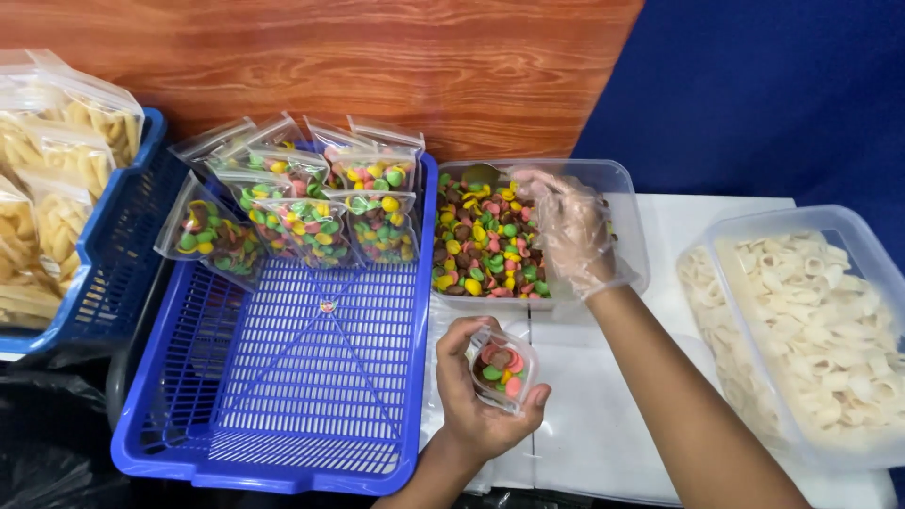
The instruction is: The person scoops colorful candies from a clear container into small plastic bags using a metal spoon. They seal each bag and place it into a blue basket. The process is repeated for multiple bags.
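Clear small bag (501, 369), part filled with coloured chips, pinched in left hand (476, 391) grip over white surface (603, 415). Gloved right hand (572, 229) curled loosely inside chip tub (630, 217), grip contents unclear. Filled bags (311, 203) stacked in blue basket (283, 377), mostly bare; white-cracker tub (848, 226) beside.

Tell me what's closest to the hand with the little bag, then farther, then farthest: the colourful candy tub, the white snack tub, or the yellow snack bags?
From the left hand:
1. Colourful candy tub, just above it.
2. White snack tub, at the right.
3. Yellow snack bags, far left.
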